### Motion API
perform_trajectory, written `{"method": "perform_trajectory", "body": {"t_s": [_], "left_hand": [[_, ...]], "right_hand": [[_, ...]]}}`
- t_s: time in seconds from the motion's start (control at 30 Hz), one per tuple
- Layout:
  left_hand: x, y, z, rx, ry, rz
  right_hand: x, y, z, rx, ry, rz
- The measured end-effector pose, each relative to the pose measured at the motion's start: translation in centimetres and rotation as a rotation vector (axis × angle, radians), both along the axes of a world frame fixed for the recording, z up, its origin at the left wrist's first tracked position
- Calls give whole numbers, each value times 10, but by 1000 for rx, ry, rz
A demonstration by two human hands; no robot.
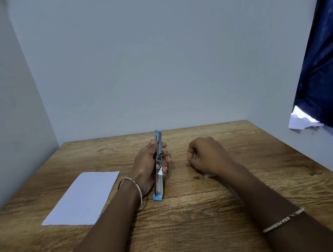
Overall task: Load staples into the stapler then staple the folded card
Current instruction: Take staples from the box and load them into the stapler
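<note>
A blue and silver stapler [159, 170] is swung fully open into one long line, its near end touching the wooden table [196, 218]. My left hand [145, 165] grips it around the middle, at the hinge. My right hand [205, 155] rests on the table to the right of the stapler, fingers curled inward; whether it holds staples is hidden. A small pale scrap [208, 175] peeks out beneath its wrist. The folded white card [83, 197] lies flat at the left of the table, apart from both hands.
The table stands in a corner, with pale walls along its far and left edges. A dark blue curtain [328, 58] hangs at the upper right over a bright window gap [302, 119].
</note>
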State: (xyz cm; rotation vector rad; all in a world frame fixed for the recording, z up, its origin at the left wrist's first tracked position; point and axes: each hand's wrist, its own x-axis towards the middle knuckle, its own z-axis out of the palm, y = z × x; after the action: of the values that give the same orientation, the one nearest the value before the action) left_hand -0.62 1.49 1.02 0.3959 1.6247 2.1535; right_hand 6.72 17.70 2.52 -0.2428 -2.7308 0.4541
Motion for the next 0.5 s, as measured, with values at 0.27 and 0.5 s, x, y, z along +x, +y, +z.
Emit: {"method": "perform_trajectory", "body": {"t_s": [0.27, 0.5], "left_hand": [[1, 1, 1, -37, 4, 10], [2, 2, 2, -74, 50, -9]], "right_hand": [[0, -1, 2, 65, -81, 40], [11, 17, 21, 21, 77, -122]]}}
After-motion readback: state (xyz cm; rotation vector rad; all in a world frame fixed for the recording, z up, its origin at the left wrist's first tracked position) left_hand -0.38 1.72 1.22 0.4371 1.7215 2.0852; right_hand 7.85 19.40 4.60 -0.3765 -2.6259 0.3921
